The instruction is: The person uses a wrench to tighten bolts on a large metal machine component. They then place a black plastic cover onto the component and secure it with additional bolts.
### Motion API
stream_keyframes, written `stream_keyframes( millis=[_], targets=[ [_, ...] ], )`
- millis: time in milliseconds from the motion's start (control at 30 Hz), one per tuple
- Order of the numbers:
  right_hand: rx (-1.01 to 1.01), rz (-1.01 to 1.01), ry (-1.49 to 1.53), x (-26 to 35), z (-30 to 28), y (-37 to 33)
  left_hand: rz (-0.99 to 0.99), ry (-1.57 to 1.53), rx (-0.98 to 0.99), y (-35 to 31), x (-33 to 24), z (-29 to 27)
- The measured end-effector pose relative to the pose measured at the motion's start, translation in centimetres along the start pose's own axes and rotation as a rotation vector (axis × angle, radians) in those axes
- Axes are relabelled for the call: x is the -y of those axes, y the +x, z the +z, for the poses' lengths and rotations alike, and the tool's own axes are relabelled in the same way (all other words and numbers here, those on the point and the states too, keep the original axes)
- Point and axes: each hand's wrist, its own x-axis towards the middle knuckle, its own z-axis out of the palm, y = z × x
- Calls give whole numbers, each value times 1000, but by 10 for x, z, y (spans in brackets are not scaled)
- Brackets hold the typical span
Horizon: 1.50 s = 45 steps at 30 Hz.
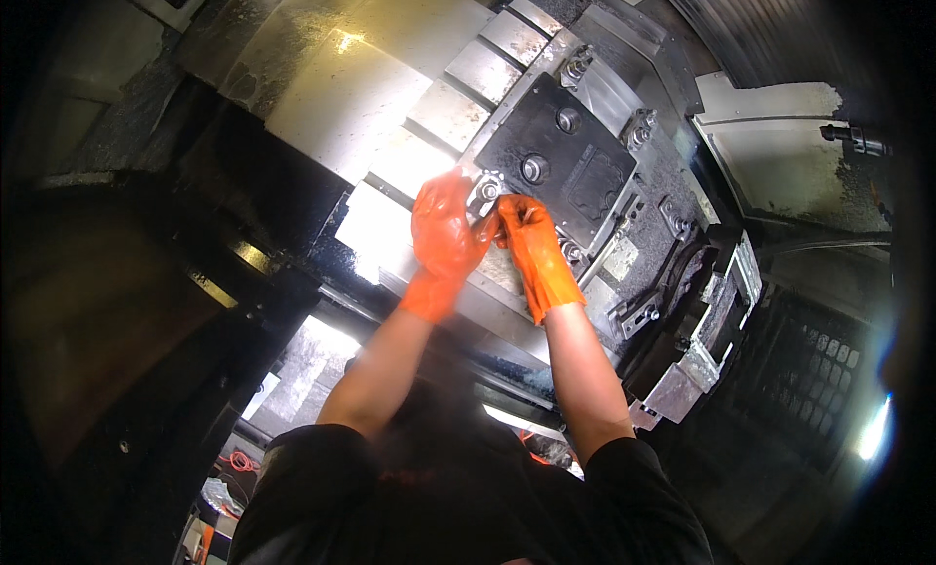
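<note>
Both my hands wear orange rubber gloves and meet at the lower left corner of a dark metal plate (pixel 556 160). This plate has two round holes and a shallow recess. My left hand (pixel 447 232) is blurred, beside a clamp with a bolt and nut (pixel 488 191); its fingers are partly hidden. Close by, my right hand (pixel 531 248) has its fingers curled and pinched just below that clamp. What lies between the fingertips is too small to make out. Another clamp bolt (pixel 571 252) sits right of my right hand.
More clamp bolts (pixel 577 66) hold the plate's far and right sides. The slotted machine table (pixel 444 121) stretches to the upper left. A dark metal block with bright edges (pixel 682 385) stands at the right. A ribbed cover (pixel 756 29) hangs at the upper right.
</note>
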Motion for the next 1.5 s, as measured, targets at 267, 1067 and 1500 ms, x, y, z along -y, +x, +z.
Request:
stream_keyframes(
  millis=[267, 1067, 1500],
  targets=[
    [-96, -5, 1, -10, 4, 6, 22, 60, 47, -1, 2, 2],
    [-384, -443, -1233, 72, 30, -24, 50, 57, -131, -11, 16, 21],
    [-145, -145, -1550, 97, 45, -1, 132, 6, -177, -2, 11, 12]
  ],
)
